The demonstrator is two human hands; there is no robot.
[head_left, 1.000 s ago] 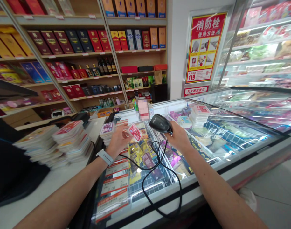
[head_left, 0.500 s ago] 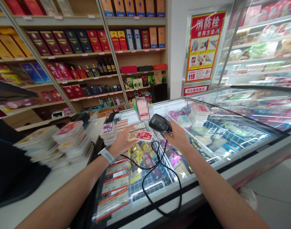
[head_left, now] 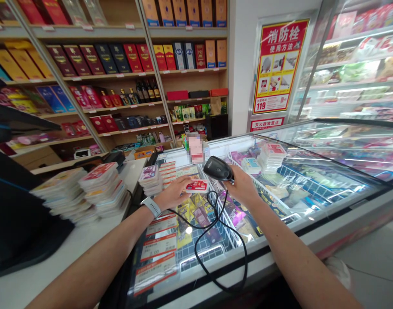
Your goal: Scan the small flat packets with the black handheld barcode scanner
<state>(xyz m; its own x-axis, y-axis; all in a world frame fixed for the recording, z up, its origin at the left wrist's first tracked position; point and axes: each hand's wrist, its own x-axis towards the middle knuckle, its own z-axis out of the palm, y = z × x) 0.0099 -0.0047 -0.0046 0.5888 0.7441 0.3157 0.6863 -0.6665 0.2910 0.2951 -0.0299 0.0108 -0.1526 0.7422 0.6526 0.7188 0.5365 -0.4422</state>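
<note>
My right hand [head_left: 243, 186] is wrapped round the grip of a black barcode scanner [head_left: 218, 168], whose head points left. From its grip a black cable [head_left: 196, 225] loops down over the glass. My left hand [head_left: 173, 194], with a pale watch band [head_left: 152, 207] at the wrist, is closed on the left end of a flat plastic box with a red label [head_left: 196, 185]. This box is just below and left of the scanner head. A short stack of similar boxes [head_left: 150, 179] stands on the glass behind my left hand.
Under me is a glass-topped freezer [head_left: 209, 268] with wire baskets of packaged goods. Two box stacks [head_left: 102, 189] stand on the left counter by a dark monitor [head_left: 19, 206]. Another box stack [head_left: 272, 159] is on the right. Shelves [head_left: 119, 73] and a red fire-hydrant poster [head_left: 278, 66] lie behind.
My left hand has moved a little right over the red-labelled box and covers more of its left end. The scanner stays in my right hand. The view has shifted slightly.
</note>
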